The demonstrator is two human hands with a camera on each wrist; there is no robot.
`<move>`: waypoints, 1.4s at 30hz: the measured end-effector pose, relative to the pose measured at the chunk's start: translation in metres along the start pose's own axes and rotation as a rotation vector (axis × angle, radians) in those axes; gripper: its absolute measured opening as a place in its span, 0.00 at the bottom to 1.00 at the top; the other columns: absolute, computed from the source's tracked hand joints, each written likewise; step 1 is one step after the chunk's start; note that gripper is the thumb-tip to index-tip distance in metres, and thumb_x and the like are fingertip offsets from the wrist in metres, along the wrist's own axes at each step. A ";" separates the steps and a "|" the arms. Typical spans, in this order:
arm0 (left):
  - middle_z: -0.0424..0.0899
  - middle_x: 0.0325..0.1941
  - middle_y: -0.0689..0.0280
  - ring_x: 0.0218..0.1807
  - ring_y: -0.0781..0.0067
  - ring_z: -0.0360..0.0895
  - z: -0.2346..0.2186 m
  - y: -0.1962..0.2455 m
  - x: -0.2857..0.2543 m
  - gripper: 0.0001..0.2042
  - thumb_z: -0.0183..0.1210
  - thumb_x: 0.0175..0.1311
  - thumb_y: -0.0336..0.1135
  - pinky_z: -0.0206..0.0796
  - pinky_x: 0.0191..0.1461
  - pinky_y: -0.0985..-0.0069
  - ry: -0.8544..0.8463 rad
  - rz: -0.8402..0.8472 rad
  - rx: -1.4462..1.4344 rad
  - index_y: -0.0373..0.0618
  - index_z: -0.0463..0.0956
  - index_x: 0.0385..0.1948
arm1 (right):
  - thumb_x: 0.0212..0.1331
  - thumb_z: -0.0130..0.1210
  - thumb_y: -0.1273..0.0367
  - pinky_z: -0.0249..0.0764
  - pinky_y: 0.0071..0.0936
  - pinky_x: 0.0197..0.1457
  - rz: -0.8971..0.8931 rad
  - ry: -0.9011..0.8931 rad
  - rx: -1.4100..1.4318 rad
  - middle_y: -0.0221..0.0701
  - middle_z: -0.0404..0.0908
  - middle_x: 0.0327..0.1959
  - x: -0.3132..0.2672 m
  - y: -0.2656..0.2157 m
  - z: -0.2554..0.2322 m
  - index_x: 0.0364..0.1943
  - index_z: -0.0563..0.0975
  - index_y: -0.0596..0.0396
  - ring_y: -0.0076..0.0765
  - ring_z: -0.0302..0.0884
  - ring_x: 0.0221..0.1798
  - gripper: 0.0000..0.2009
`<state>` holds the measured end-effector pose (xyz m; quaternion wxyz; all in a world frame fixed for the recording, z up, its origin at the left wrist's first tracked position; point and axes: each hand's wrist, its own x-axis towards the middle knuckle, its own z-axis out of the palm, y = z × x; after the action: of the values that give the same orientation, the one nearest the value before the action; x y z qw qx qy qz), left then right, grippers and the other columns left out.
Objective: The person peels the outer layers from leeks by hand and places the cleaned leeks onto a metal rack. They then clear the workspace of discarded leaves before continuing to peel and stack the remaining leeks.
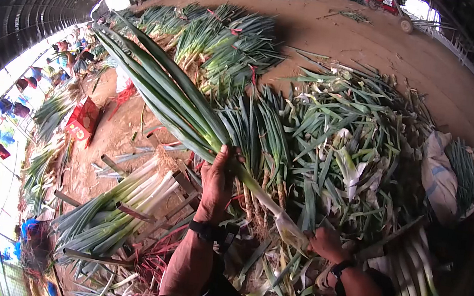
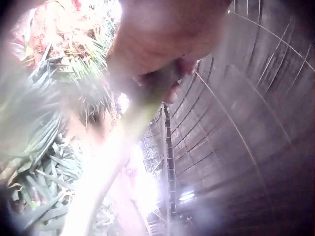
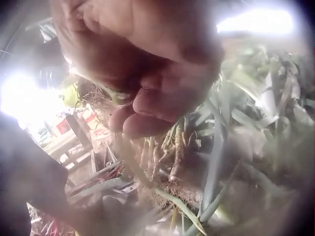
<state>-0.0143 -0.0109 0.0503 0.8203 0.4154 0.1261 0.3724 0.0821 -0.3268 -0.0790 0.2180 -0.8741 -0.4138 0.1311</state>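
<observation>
My left hand (image 1: 215,184) grips a long, thick green onion (image 1: 166,92) around its stem. The leaves fan up to the upper left, and the pale root end slants down to the right. My right hand (image 1: 328,244) is beside that root end, its fingers (image 3: 157,103) curled in the right wrist view. From under them trails a thin, peeled leaf strip (image 3: 179,204), pinched in the fingers. Pale stem (image 2: 106,167) runs down from the left hand in the left wrist view, washed out by glare.
A large heap of stripped leaves (image 1: 348,133) lies ahead to the right. Bundled onions (image 1: 227,44) stand farther off. Cleaned onions (image 1: 127,199) rest on a wooden rack (image 1: 164,216) at left. A red box (image 1: 83,120) and a white sack (image 1: 440,170) flank the area.
</observation>
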 end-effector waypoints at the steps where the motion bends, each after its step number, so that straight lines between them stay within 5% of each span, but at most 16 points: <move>1: 0.83 0.39 0.61 0.38 0.71 0.80 0.001 0.000 -0.001 0.15 0.58 0.72 0.42 0.75 0.43 0.72 -0.009 0.015 0.000 0.39 0.74 0.47 | 0.62 0.58 0.50 0.77 0.47 0.34 -0.022 -0.012 0.003 0.37 0.77 0.13 -0.003 0.002 0.004 0.16 0.79 0.59 0.52 0.81 0.24 0.26; 2: 0.82 0.39 0.62 0.37 0.72 0.80 0.001 0.000 0.000 0.15 0.58 0.72 0.42 0.74 0.41 0.73 0.037 0.012 -0.113 0.39 0.73 0.48 | 0.59 0.58 0.45 0.77 0.47 0.35 0.191 -0.262 0.172 0.40 0.81 0.20 -0.006 0.009 0.004 0.24 0.81 0.59 0.53 0.82 0.29 0.27; 5: 0.78 0.36 0.64 0.34 0.72 0.76 -0.008 0.015 0.006 0.14 0.57 0.73 0.40 0.72 0.38 0.73 0.089 0.074 -0.215 0.40 0.72 0.49 | 0.59 0.56 0.41 0.78 0.46 0.37 0.154 -0.183 -0.078 0.43 0.85 0.31 -0.013 0.000 -0.010 0.36 0.82 0.57 0.52 0.83 0.33 0.28; 6: 0.77 0.35 0.64 0.34 0.73 0.74 -0.001 0.025 0.003 0.12 0.56 0.74 0.39 0.71 0.37 0.74 0.092 0.102 -0.180 0.40 0.72 0.49 | 0.61 0.59 0.46 0.80 0.39 0.39 0.175 -0.179 -0.001 0.43 0.86 0.41 -0.013 -0.004 -0.017 0.48 0.80 0.54 0.46 0.85 0.36 0.25; 9: 0.77 0.35 0.65 0.33 0.74 0.74 -0.009 0.023 0.008 0.11 0.55 0.74 0.40 0.70 0.36 0.75 0.079 0.106 -0.213 0.42 0.72 0.45 | 0.61 0.64 0.55 0.81 0.33 0.42 0.010 0.233 0.427 0.42 0.85 0.49 -0.004 -0.036 -0.022 0.51 0.79 0.56 0.41 0.87 0.38 0.22; 10: 0.77 0.35 0.65 0.33 0.74 0.74 -0.009 0.024 0.007 0.11 0.56 0.74 0.40 0.69 0.36 0.75 0.081 0.072 -0.226 0.42 0.72 0.45 | 0.58 0.68 0.59 0.82 0.28 0.44 0.075 0.108 0.438 0.41 0.84 0.52 -0.002 -0.066 -0.044 0.55 0.77 0.56 0.39 0.87 0.40 0.24; 13: 0.79 0.36 0.65 0.32 0.74 0.74 -0.007 0.020 0.005 0.11 0.56 0.74 0.41 0.69 0.35 0.75 0.086 -0.005 -0.245 0.44 0.72 0.46 | 0.61 0.66 0.59 0.80 0.30 0.41 -0.151 0.131 0.517 0.43 0.85 0.47 0.013 -0.115 -0.049 0.56 0.77 0.57 0.38 0.87 0.38 0.23; 18: 0.79 0.40 0.66 0.35 0.74 0.73 -0.008 0.023 0.007 0.15 0.50 0.77 0.47 0.68 0.39 0.75 0.104 -0.011 -0.278 0.46 0.71 0.51 | 0.65 0.61 0.63 0.75 0.34 0.34 -0.128 -0.082 0.465 0.48 0.83 0.32 0.025 -0.139 -0.050 0.48 0.81 0.60 0.38 0.86 0.33 0.15; 22: 0.80 0.33 0.64 0.23 0.74 0.71 -0.021 0.013 0.008 0.15 0.51 0.76 0.48 0.66 0.25 0.75 0.142 -0.084 -0.195 0.43 0.70 0.40 | 0.65 0.60 0.65 0.72 0.34 0.29 0.004 -0.236 0.507 0.48 0.80 0.25 0.016 -0.167 -0.070 0.40 0.82 0.61 0.48 0.83 0.28 0.11; 25: 0.79 0.32 0.64 0.22 0.74 0.70 -0.026 0.012 0.007 0.14 0.53 0.75 0.47 0.64 0.23 0.77 0.151 -0.126 -0.175 0.44 0.68 0.38 | 0.66 0.60 0.63 0.67 0.33 0.24 -0.269 0.018 0.431 0.41 0.76 0.18 0.008 -0.156 -0.053 0.41 0.84 0.58 0.38 0.78 0.20 0.12; 26: 0.79 0.32 0.64 0.21 0.75 0.70 -0.026 0.012 0.006 0.14 0.53 0.75 0.46 0.63 0.22 0.77 0.159 -0.116 -0.154 0.45 0.67 0.38 | 0.65 0.60 0.68 0.67 0.36 0.24 -0.329 0.133 0.363 0.44 0.75 0.19 0.004 -0.155 -0.048 0.37 0.83 0.60 0.48 0.77 0.21 0.08; 29: 0.79 0.30 0.65 0.20 0.76 0.70 -0.025 0.014 0.005 0.13 0.54 0.75 0.45 0.62 0.20 0.77 0.170 -0.082 -0.105 0.46 0.66 0.38 | 0.63 0.59 0.70 0.68 0.39 0.25 -0.344 0.130 0.211 0.46 0.75 0.21 -0.013 -0.154 -0.056 0.32 0.80 0.61 0.55 0.76 0.24 0.07; 39: 0.77 0.25 0.67 0.17 0.77 0.70 -0.043 0.010 0.010 0.13 0.56 0.73 0.45 0.63 0.17 0.79 0.365 -0.009 0.020 0.46 0.68 0.38 | 0.61 0.61 0.68 0.70 0.43 0.28 -0.240 -0.013 0.258 0.44 0.73 0.19 -0.138 -0.127 -0.078 0.28 0.76 0.58 0.52 0.77 0.24 0.10; 42: 0.75 0.23 0.69 0.17 0.80 0.70 -0.084 0.028 0.033 0.13 0.56 0.73 0.45 0.64 0.18 0.79 0.420 0.164 0.096 0.45 0.69 0.39 | 0.60 0.63 0.65 0.74 0.40 0.30 -0.132 -0.009 0.225 0.41 0.78 0.22 -0.195 -0.099 -0.072 0.31 0.79 0.58 0.50 0.79 0.26 0.10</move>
<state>-0.0492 0.0728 0.0231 0.7222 0.3762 0.2774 0.5098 -0.0756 -0.4426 0.0418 0.3209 -0.8144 -0.4542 0.1659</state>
